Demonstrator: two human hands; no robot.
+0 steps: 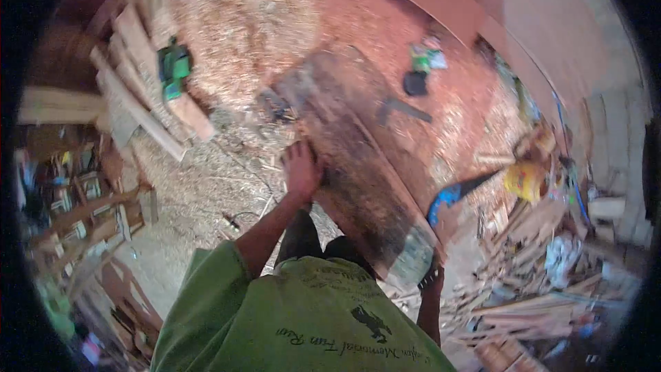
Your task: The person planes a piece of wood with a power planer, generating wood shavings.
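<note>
A thick, dark, worn wooden bench (pixel 358 172) runs slantwise in front of me, with a pale grey patch at its near end. My left hand (pixel 303 171) lies on the bench's left edge, fingers stretched out and holding nothing. At the near right corner, my right hand (pixel 432 282) is closed around a small black item (pixel 429 277); blur and the bench edge hide what it is. Close to that side is a handsaw with a blue handle (pixel 445 201) and a dark blade. An angled dark flat piece (pixel 406 110) rests towards the bench's far right.
Wood shavings (pixel 241 21) cover the floor. Planks (pixel 141 89) lie at the left, with a green and black tool (pixel 173 69) by them. A green and black item (pixel 418 72) sits at far right. Scrap wood (pixel 530 269) and a yellow container (pixel 523 180) fill the right side.
</note>
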